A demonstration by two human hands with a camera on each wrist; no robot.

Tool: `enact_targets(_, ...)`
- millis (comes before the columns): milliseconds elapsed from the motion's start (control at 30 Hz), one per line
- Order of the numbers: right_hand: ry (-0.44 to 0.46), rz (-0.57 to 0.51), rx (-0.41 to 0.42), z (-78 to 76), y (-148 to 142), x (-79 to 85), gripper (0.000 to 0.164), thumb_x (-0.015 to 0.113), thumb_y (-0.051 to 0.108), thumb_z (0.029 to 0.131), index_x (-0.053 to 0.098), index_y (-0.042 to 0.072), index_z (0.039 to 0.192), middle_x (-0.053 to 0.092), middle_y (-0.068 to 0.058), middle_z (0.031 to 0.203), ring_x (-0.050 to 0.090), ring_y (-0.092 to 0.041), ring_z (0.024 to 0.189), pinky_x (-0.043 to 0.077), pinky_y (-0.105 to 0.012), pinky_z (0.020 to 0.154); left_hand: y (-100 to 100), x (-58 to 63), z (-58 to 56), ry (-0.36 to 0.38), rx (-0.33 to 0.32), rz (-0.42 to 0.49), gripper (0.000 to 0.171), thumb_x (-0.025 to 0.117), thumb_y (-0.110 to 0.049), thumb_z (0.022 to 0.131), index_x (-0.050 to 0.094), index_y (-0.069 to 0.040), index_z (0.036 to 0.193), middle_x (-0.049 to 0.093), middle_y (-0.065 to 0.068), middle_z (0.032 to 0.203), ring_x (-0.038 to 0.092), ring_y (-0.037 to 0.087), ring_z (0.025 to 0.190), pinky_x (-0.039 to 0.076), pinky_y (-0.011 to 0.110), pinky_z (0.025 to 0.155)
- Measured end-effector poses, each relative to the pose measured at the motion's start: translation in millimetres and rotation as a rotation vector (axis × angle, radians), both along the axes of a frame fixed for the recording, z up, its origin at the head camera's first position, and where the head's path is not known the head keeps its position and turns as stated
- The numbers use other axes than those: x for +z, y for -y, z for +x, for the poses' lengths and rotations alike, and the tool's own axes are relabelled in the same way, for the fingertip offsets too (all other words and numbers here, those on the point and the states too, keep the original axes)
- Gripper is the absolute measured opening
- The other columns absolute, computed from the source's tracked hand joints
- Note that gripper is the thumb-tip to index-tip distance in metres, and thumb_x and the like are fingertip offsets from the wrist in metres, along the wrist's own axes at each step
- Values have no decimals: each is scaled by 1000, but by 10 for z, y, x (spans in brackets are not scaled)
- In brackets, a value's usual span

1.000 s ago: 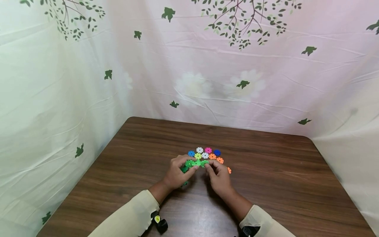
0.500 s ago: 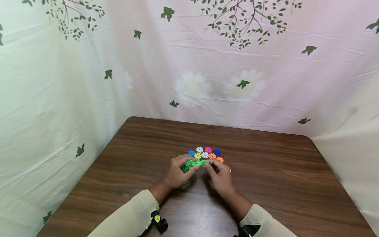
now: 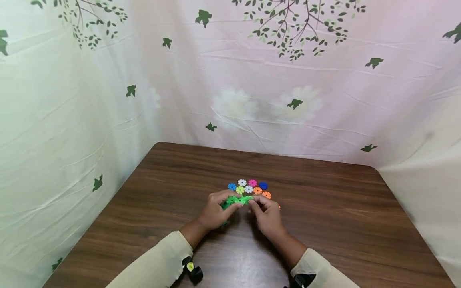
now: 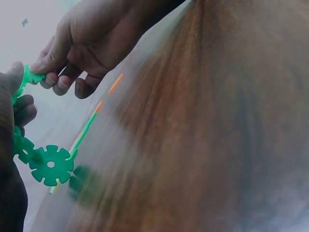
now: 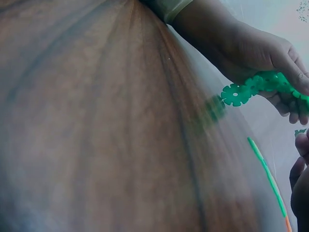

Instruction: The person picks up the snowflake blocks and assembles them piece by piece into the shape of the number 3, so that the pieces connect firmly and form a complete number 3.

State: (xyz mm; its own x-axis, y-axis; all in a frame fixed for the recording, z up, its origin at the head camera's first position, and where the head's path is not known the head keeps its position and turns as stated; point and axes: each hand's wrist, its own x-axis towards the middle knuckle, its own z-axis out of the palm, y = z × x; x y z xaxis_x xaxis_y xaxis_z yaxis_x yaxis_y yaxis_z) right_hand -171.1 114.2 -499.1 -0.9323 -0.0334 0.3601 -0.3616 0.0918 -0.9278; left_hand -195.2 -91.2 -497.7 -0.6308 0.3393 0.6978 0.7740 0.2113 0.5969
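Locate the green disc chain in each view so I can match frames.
Head: green disc chain at lower centre, below the loose coloured discs.
Left wrist: green disc chain near the left edge, partly hidden, one full disc showing lowest.
Right wrist: green disc chain at upper right, running toward the right edge.
Shared landmark: the left hand gripping it.

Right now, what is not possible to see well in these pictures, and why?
Head view: part of the green chain, hidden behind the left hand.
Head view: the nearest orange disc, mostly covered by the right hand.
Head view: the chain's slots, too small.
Left wrist view: the left hand, cut off by the left edge.
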Motion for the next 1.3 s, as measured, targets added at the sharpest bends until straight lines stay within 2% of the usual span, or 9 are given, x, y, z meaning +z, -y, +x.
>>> enact_targets(233, 0, 3, -34, 37, 5, 28, 10, 70, -7, 101, 77, -9, 95, 72, -28, 83, 69, -11, 68, 59, -23, 66, -16, 2, 28, 25, -15, -2, 21, 83, 1, 94, 80, -2, 115, 82, 15, 109, 81, 29, 100, 66, 32, 87)
enact_targets(533, 68, -10, -35, 68, 51, 49, 11, 70, -7, 101, 78, -11, 96, 73, -30, 85, 68, -8, 67, 58, -20, 67, 4, 20, 84, 90, 2, -2, 20, 84, -2, 94, 80, -1, 114, 83, 15, 112, 80, 25, 105, 66, 35, 90)
enact_targets(800, 33, 18, -44, 107, 70, 71, 12, 71, -7, 101, 78, -9, 92, 72, -25, 78, 67, -10, 65, 57, -22, 64, -8, 36, 122, 57, -25, 26, 22, 83, 2, 93, 80, -2, 115, 82, 16, 111, 80, 31, 101, 66, 33, 87)
enact_targets(967, 6, -2, -55, 114, 81, 84, 12, 71, -5, 102, 78, -8, 93, 70, -23, 76, 67, -11, 66, 59, -24, 65, -23, 35, 94, 52, -27, 41, 22, 83, 1, 94, 80, -4, 115, 83, 13, 111, 80, 26, 100, 65, 30, 87)
enact_targets(1067, -5, -20, -38, 112, 88, 92, 10, 70, -4, 103, 78, -9, 99, 71, -25, 80, 68, -11, 70, 60, -24, 68, -20, 34, 82, 72, -10, 80, 20, 83, 2, 93, 81, -3, 113, 83, 14, 110, 79, 18, 100, 64, 26, 88)
enact_targets(1200, -18, -27, -24, 92, 91, 75, 13, 68, -4, 104, 76, -10, 111, 72, -27, 89, 70, -10, 77, 62, -24, 72, 0, 30, 79, 117, 11, 163, 18, 82, 4, 93, 81, 0, 110, 82, 17, 97, 65, 2, 77, 57, 18, 70)
enact_targets(1300, -22, -26, -45, 60, 83, 46, 15, 68, -6, 103, 76, -10, 115, 73, -28, 93, 70, -10, 79, 60, -24, 73, 19, 22, 75, 140, 24, 198, 17, 80, 6, 93, 79, 3, 109, 80, 19, 89, 50, -3, 66, 49, 16, 59)
